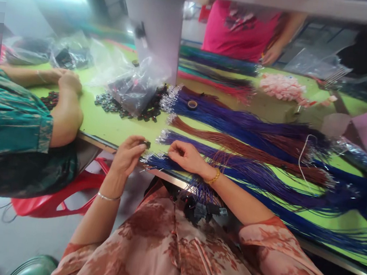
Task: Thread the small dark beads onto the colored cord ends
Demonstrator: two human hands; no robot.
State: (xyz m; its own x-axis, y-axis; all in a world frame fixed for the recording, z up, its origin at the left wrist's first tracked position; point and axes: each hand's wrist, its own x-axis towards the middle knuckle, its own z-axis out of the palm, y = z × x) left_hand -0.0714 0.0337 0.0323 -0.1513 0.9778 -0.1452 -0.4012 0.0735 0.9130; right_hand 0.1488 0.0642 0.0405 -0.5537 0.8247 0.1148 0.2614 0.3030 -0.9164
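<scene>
My left hand point(128, 154) is closed, pinching a small black connector housing point(147, 144) between thumb and fingertips just past the table's front edge. To its right, my right hand point(186, 156) is curled with thumb and fingers together over the wire ends. Whatever it grips, if anything, is too small to make out. Beneath and beside it lie a purple wire bundle point(251, 175) and a blue wire bundle point(229, 172), their silvery terminal ends pointing left. A cluster of wires with black connectors point(200, 209) hangs at the table edge against my lap.
Brown wires point(251, 147) and a tape roll point(192, 105) lie farther back. Loose connector housings point(117, 106) are heaped by a clear plastic bag point(136, 84). A co-worker's hands point(68, 80) are at the left, near a red stool point(66, 191). Another person in pink point(237, 33) stands across.
</scene>
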